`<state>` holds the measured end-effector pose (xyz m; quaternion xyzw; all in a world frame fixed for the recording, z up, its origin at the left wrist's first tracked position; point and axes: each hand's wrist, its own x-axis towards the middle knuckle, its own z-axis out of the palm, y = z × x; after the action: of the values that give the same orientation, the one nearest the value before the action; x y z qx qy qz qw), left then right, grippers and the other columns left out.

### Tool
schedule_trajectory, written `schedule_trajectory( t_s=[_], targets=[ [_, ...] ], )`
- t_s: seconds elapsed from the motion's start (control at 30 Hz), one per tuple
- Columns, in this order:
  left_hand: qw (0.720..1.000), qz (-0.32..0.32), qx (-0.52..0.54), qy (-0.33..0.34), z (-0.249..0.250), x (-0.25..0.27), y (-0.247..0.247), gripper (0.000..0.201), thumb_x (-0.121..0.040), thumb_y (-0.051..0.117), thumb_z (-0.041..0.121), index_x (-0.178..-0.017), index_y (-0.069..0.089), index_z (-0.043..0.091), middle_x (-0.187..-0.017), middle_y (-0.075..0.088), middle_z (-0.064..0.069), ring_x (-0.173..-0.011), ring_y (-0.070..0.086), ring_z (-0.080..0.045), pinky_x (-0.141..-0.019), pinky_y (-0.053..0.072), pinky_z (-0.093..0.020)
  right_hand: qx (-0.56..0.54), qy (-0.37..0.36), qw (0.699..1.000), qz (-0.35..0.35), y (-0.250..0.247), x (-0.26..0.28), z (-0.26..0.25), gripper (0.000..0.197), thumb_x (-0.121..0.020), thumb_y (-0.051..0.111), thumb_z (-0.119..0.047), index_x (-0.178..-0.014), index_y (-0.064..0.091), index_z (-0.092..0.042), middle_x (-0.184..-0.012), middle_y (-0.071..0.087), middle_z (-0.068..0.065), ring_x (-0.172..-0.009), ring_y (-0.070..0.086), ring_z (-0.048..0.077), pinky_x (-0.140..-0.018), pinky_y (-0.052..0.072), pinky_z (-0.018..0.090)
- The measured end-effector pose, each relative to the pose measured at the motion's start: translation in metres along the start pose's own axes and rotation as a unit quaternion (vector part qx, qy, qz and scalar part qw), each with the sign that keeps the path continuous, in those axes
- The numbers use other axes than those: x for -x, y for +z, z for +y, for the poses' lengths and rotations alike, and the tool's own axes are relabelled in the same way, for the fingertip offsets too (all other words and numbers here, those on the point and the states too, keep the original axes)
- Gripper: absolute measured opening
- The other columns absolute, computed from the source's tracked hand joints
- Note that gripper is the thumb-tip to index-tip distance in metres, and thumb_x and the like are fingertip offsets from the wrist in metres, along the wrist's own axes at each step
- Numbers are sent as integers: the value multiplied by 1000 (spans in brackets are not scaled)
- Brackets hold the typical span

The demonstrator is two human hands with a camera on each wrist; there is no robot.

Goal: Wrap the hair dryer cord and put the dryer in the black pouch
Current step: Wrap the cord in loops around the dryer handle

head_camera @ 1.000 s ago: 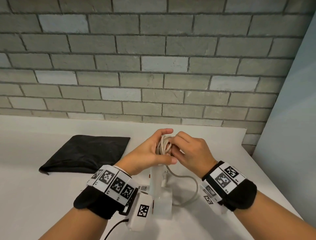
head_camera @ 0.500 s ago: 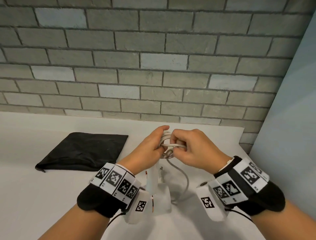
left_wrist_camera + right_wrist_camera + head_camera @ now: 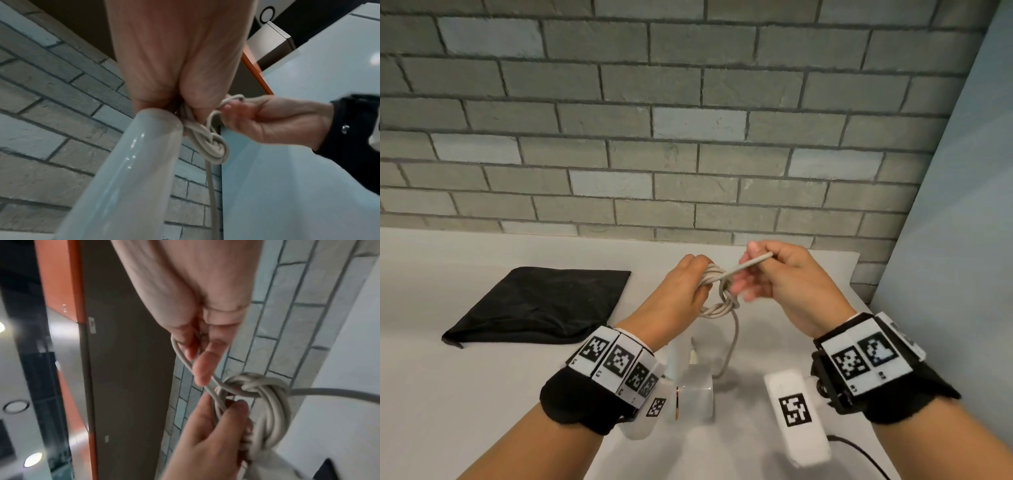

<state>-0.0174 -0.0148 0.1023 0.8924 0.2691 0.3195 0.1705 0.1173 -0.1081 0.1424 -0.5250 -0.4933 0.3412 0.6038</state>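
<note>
Cord [image 3: 717, 301]: pale beige-grey, coiled at left hand [image 3: 678, 294]. Dryer [image 3: 690, 390] below the hands: translucent white, thin copper-coloured ring. Pouch [image 3: 541, 305] left of left hand: plain black. Wristbands [image 3: 616, 370]: black with white tiles of black square-code patterns. Wall [image 3: 654, 137] beyond hands: grey brick, some paler blue-grey.
</note>
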Motion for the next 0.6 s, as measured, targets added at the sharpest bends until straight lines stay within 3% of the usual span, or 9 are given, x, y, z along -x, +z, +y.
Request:
schedule_trajectory(
  t_s=[0.07,0.13,0.17,0.23,0.27,0.33,0.43,0.53,0.6],
  targets=[
    [1000,-9,-6,-7,3,0,0,16,-90,42,5,-103,49,10,-92,41,2,-78,42,-15,-61,27,-15,-10,-147,989,27,6,2,-3,13,-90,51,-6,-80,59,-3,-86,67,11,-78,68,15,-73,55,21],
    [1000,-12,-18,-13,5,1,0,18,-90,41,5,-107,49,8,-92,39,2,-77,41,-14,-61,25,-16,89,-299,949,43,6,1,-7,8,-83,59,-2,-81,63,-8,-118,61,2,-116,56,14,-96,44,22],
    [1000,-12,-21,-15,5,2,-1,19,-91,41,5,-108,49,7,-92,38,2,-77,40,-14,-61,24,-16,171,-362,915,53,3,-1,-10,6,-81,62,-4,-81,65,-9,-130,51,2,-127,46,17,-103,38,23],
    [1000,-16,-19,-18,6,4,-2,19,-91,40,3,-108,48,5,-92,38,1,-76,40,-15,-61,23,-17,327,-431,835,101,-5,-7,-17,9,-80,62,-12,-87,67,-9,-133,46,6,-128,39,19,-104,34,27],
    [999,-19,-18,-19,5,5,-3,18,-91,40,4,-107,48,4,-92,38,0,-76,40,-16,-61,24,-17,383,-435,804,137,-9,-10,-19,16,-80,61,-18,-92,67,-9,-125,51,8,-119,42,19,-97,37,30],
    [999,-24,-12,-17,6,7,-5,13,-93,42,8,-105,47,6,-93,40,0,-78,43,-17,-62,26,-17,431,-403,775,227,-18,-14,-27,24,-82,58,-28,-93,66,-9,-97,58,10,-90,45,19,-75,35,21],
    [999,-23,32,-27,9,11,-8,18,-94,45,22,-109,44,12,-92,48,5,-78,46,-9,-62,34,-14,409,-295,812,295,-40,-19,-41,34,-85,58,-37,-77,63,-4,-78,46,6,-70,40,16,-57,25,13],
    [999,-2,41,-25,9,13,-10,22,-95,42,28,-112,44,13,-85,52,10,-73,47,-2,-61,36,-6,376,-112,896,210,-53,-20,-44,48,-88,47,-48,-68,63,-7,-64,52,7,-54,49,18,-50,33,22],
    [999,26,42,-22,8,13,-8,21,-96,40,28,-109,47,12,-76,47,15,-67,45,0,-60,35,-6,286,12,950,128,-54,-19,-36,51,-90,38,-51,-72,61,-10,-58,56,8,-40,50,14,-39,35,21]
  ],
)
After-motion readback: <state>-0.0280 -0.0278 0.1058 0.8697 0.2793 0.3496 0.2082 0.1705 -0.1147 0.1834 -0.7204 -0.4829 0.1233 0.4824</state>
